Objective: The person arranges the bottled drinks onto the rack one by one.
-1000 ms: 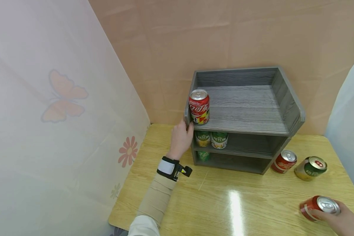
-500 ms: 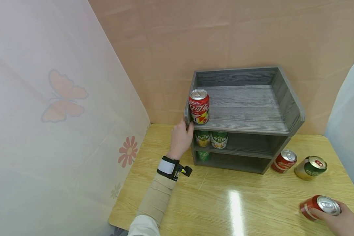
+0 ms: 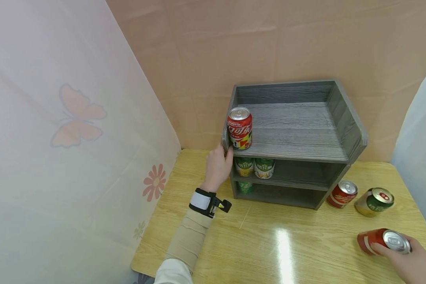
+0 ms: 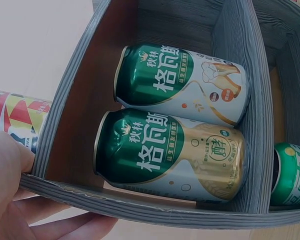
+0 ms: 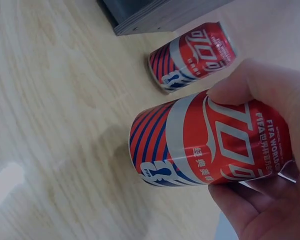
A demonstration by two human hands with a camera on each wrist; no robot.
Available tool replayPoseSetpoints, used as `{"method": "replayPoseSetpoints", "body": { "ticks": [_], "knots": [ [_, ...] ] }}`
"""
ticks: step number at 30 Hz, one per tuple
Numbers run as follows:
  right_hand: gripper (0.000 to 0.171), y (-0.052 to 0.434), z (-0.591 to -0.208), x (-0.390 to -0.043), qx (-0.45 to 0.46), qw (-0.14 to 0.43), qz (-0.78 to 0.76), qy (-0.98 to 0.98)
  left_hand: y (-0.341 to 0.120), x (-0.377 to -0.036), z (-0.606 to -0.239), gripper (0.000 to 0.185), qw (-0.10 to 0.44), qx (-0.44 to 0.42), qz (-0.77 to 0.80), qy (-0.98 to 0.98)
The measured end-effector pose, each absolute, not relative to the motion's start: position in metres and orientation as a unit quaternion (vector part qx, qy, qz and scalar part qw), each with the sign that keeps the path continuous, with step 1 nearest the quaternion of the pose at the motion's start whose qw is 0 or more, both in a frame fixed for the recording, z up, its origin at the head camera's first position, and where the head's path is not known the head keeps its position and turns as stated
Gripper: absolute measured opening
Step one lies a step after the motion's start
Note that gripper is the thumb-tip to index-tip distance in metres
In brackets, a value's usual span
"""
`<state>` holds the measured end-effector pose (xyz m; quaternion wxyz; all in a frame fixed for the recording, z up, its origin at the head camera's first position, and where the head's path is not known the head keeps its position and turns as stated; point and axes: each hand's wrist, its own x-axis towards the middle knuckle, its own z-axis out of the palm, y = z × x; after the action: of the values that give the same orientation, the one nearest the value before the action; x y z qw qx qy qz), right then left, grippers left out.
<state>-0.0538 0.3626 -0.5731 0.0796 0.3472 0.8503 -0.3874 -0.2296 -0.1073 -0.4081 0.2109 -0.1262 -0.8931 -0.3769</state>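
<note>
On the table point(image 3: 255, 244) stands the shelf point(image 3: 294, 122), with in its left part the top can point(image 3: 240, 130), two middle cans point(image 4: 172, 155) and the bottom can point(image 3: 245, 187), while two outer cans point(image 3: 342, 194) are at its right, behind the held can point(image 3: 380, 238).

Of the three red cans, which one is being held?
The red can in the right hand. The other two stand ungripped: one on the grey shelf, one on the table beside it.
</note>
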Motion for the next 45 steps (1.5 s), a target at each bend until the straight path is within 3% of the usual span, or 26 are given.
{"method": "replayPoseSetpoints", "body": {
  "ticks": [14, 23, 30, 45],
  "knots": [
    [0.086, 0.347, -0.529, -0.065, 0.313, 0.030, -0.405, 0.858, -0.107, -0.229, -0.409, 0.018, 0.201, -0.120, -0.384, -0.893],
    [0.074, 0.339, -0.506, -0.070, 0.260, -0.053, -0.415, 0.871, -0.107, -0.230, -0.408, 0.019, 0.201, -0.119, -0.379, -0.896],
    [0.037, 0.330, -0.486, -0.070, 0.222, -0.137, -0.464, 0.846, -0.107, -0.229, -0.408, 0.019, 0.202, -0.120, -0.379, -0.895],
    [0.061, 0.303, -0.452, -0.072, 0.186, -0.229, -0.513, 0.806, -0.107, -0.229, -0.408, 0.020, 0.202, -0.120, -0.379, -0.895]
  ]
}}
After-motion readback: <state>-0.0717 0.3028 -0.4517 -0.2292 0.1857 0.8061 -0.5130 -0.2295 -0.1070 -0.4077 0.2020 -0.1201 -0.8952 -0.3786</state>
